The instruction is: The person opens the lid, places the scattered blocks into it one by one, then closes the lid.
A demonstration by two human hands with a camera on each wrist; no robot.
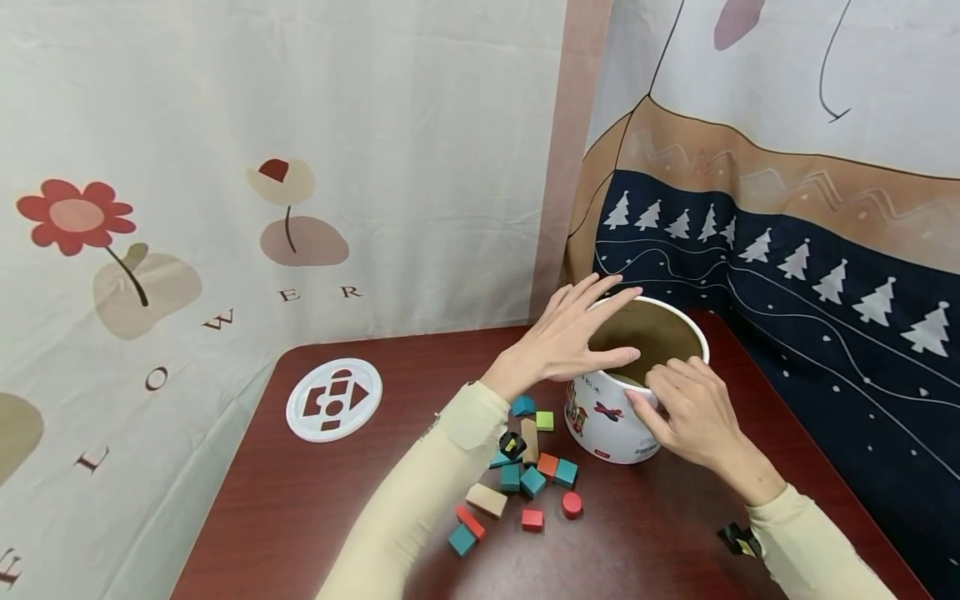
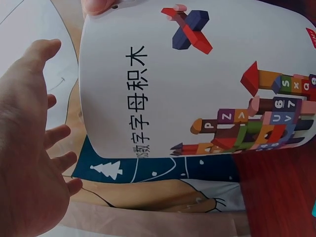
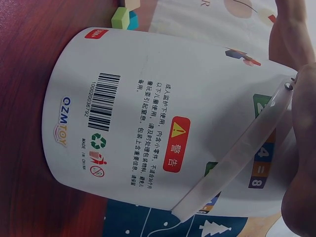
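Observation:
A white printed bucket (image 1: 611, 437) of toy blocks packaging stands on the table, its round mouth uncovered. My right hand (image 1: 693, 408) grips its near right rim, fingers curled over the edge and thumb outside. Over the left side of the mouth my left hand (image 1: 566, 337) reaches with straight, spread fingers, holding nothing. In the left wrist view, the left hand (image 2: 29, 133) shows beside the bucket wall (image 2: 113, 98). A pale plastic handle (image 3: 232, 153) slants down the bucket's side in the right wrist view. The bucket's bottom inside is hidden.
Several coloured wooden blocks, among them a red cylinder (image 1: 572, 505) and a tan block (image 1: 487, 501), lie left of and before the bucket. A white lid (image 1: 297, 417) with shaped holes lies on the dark red table (image 1: 247, 517). Printed curtains (image 1: 450, 167) hang behind.

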